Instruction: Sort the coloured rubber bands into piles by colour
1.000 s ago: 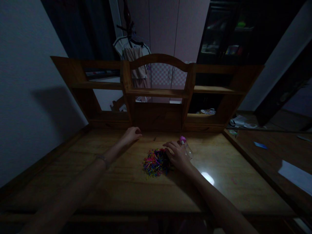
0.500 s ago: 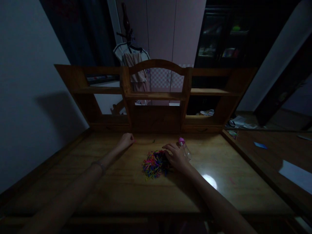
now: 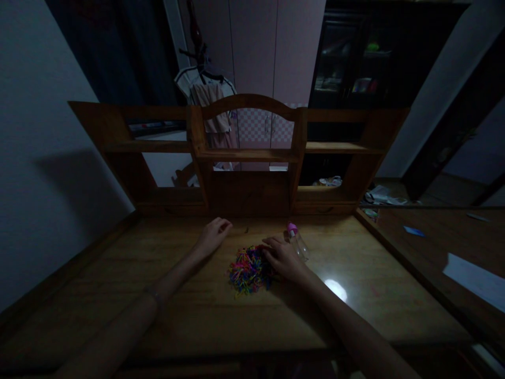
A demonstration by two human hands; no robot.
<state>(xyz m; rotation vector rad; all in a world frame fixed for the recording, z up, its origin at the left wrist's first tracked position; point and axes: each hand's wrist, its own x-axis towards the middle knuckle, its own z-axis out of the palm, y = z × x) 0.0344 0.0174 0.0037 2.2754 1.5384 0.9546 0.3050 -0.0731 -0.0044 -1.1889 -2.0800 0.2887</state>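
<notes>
The right hand (image 3: 286,260) lies at the right side of a pile of thin, brightly coloured strands (image 3: 248,271), its fingers bent over the edge; they look a little parted, but I cannot tell whether the tips have closed on a strand. The left hand (image 3: 213,237) is beyond the pile and to its left, apart from it, thumb and fingers drawn close with the tips hidden or blurred, so whether anything is pinched there I cannot say. The pile sits near the middle of the desk, between the 2 forearms. It should handle as something very light, soft and springy, hard to break by dropping, though the pieces probably snag on each other — a loose end at the fringe, taken between thumb and 1 fingertip, would come away more cleanly than a grab from the middle. Just beside the right hand is a clear bottle (image 3: 299,246) with a pink cap (image 3: 292,228), likely smooth and best held round its body. A small dark item (image 3: 246,230) lies beyond the pile. The wooden desk (image 3: 189,321) looks smooth, even glossy, with a bright patch of glare to the right. At its back stands a wooden shelf unit (image 3: 248,155); behind that, in a dim room, are hanging clothes (image 3: 208,97) and a pink wardrobe (image 3: 252,58).
</notes>
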